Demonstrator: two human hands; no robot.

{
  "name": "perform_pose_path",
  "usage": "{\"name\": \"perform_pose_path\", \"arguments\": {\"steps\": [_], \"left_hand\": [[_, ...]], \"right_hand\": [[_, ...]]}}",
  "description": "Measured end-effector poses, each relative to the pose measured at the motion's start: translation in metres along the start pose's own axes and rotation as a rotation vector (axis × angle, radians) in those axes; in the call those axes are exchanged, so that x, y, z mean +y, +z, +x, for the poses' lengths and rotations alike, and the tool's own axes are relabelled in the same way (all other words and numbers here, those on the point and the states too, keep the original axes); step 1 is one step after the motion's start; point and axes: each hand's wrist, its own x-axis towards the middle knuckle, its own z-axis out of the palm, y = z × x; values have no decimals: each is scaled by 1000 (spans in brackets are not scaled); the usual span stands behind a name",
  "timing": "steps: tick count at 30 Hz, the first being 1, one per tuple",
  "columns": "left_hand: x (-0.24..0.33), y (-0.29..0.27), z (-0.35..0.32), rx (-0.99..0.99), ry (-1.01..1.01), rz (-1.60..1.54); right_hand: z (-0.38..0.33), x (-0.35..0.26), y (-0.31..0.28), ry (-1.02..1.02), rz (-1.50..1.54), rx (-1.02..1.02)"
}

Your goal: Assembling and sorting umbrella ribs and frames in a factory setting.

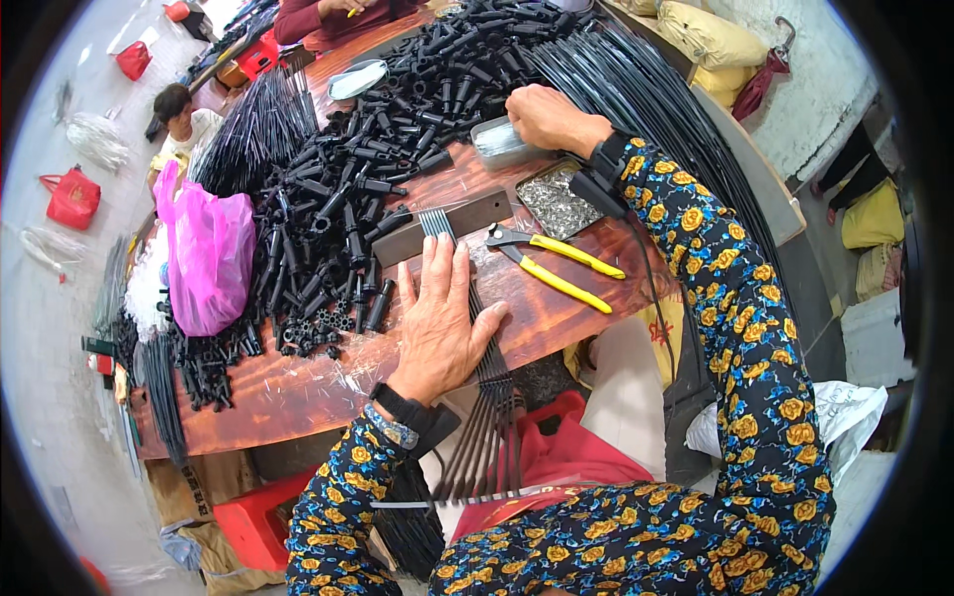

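Reddish-brown varnished wood makes up my table (pixel 263 385), its far end running out of view at the top. A person in dark red (pixel 343 24) is up there, head cut off. Black plastic fittings (pixel 348 174) bury the table's middle, the lower ones hidden beneath others. Along the right edge lies a thick sheaf of black rods (pixel 651 109), partly covered by my sleeve. At the left edge bulges a pink plastic bag (pixel 209 263); I can't see what it holds. Near the front edge my left hand (pixel 437 323) lies flat, fingers extended and thumb spread, over slim black rods (pixel 487 363). Their pale tips cross a metal bar (pixel 485 213); my palm hides their middle, and they fan out past the edge over my lap. Yellow-handled pincers (pixel 571 250) lie beside the bar. My right hand (pixel 556 119) bends over a clear plastic box (pixel 497 163), its contents hard to make out; with my fingertips hidden, I cannot tell whether they're clamped on anything. Just beside, a metal tray (pixel 528 211), one corner covered by my wrist gear, holds tiny silvery pieces (pixel 559 202).
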Motion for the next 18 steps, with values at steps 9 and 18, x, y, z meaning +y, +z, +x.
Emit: {"name": "perform_pose_path", "arguments": {"steps": [9, 18], "left_hand": [[0, 2, 1, 8, 23, -66], [0, 1, -1, -2, 17, -22]], "right_hand": [[-4, 5, -11, 90, -21, 115], [-40, -68, -22, -205, 394, -129]]}}
